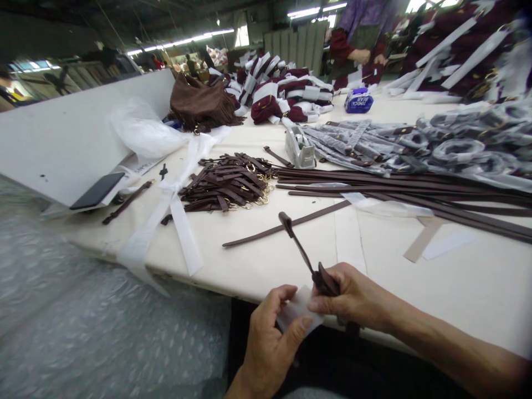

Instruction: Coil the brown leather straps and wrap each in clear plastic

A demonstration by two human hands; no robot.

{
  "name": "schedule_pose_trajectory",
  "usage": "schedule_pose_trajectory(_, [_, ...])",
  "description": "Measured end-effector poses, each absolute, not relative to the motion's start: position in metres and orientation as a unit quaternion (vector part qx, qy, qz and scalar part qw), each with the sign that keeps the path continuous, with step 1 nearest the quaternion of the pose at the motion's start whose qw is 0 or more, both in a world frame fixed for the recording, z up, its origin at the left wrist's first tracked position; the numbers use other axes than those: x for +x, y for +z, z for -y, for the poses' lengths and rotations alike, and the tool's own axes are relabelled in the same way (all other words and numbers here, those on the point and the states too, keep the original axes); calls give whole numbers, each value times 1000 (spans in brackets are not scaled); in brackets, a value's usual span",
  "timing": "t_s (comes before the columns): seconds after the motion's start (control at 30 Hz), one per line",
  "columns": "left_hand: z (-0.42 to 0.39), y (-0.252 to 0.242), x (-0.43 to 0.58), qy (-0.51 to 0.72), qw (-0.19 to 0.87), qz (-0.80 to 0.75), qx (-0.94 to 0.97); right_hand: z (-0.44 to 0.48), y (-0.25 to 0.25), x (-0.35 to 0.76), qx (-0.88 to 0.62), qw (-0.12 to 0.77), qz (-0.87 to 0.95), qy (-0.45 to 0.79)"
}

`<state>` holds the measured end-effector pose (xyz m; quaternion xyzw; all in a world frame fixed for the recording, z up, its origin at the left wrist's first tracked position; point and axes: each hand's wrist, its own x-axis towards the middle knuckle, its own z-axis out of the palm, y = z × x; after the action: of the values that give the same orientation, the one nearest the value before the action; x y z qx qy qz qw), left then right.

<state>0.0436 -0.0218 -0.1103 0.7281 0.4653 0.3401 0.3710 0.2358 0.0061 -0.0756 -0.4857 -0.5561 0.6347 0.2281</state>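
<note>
At the table's front edge, my right hand [349,296] is closed around a dark brown leather strap [302,250], whose looped end sticks up and to the left. My left hand [272,338] pinches a small piece of translucent white wrapping [300,313] between thumb and fingers. The wrapping reaches across to my right fingertips, just below the strap. Behind the hands a flat brown strap [266,231] lies on the tabletop. Further back sits a heap of short brown straps with gold-coloured buckles [228,183].
Long brown straps [399,185] run to the right, below wrapped straps [453,141]. A tape dispenser [300,148] stands mid-table. White strips [185,238] hang over the front edge; bubble wrap [103,327] fills the lower left. Across the table, a person's hands [368,57] are near maroon bags.
</note>
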Motion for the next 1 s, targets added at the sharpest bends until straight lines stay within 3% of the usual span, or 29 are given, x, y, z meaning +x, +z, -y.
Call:
schedule_pose_trajectory(0.2, [21, -107, 60, 436, 262, -429, 747, -7, -83, 226, -473, 289, 511, 657])
schedule_pose_trajectory(0.6, [22, -123, 55, 455, 426, -410, 666, -5, -80, 242, -438, 249, 489, 712])
schedule_pose_trajectory(0.9, [22, -122, 52, 460, 441, -407, 654, -3, -77, 237, -455, 286, 462, 705])
schedule_pose_trajectory(1.0, [22, -120, 54, 409, 462, -412, 671, -2, -76, 236, -444, 294, 476, 700])
